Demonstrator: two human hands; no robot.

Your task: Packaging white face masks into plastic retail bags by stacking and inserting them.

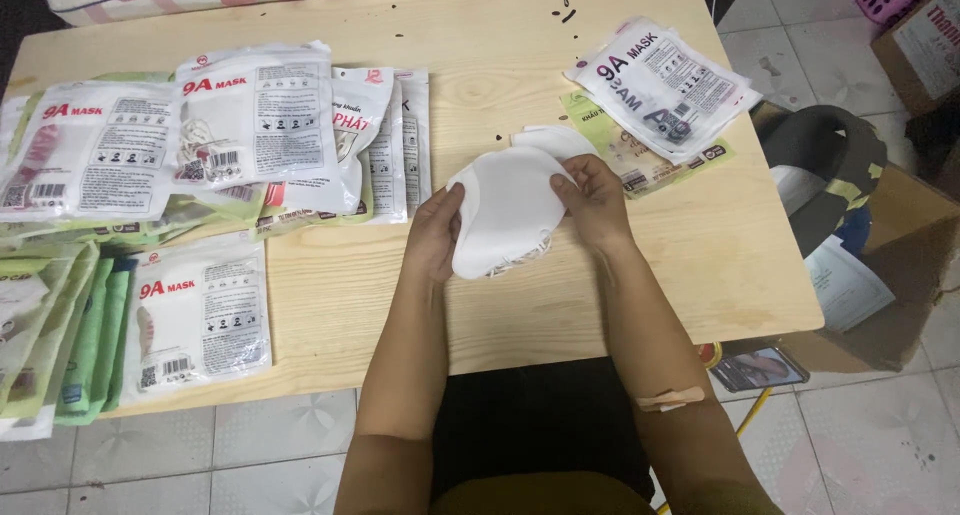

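A stack of folded white face masks (505,210) lies at the middle of a light wooden table (480,45). My left hand (434,237) grips its left edge. My right hand (594,203) presses on its right side, fingers curled over the top. White ear loops stick out under the stack's lower edge. More white masks (555,138) peek out just behind it.
Several sealed mask packets (255,125) are piled across the table's left half, some green ones (85,350) at the left front edge. A smaller pile of packets (660,85) lies at the right rear. Off the table's right stand a cardboard box (905,240) and a dark bag (825,165).
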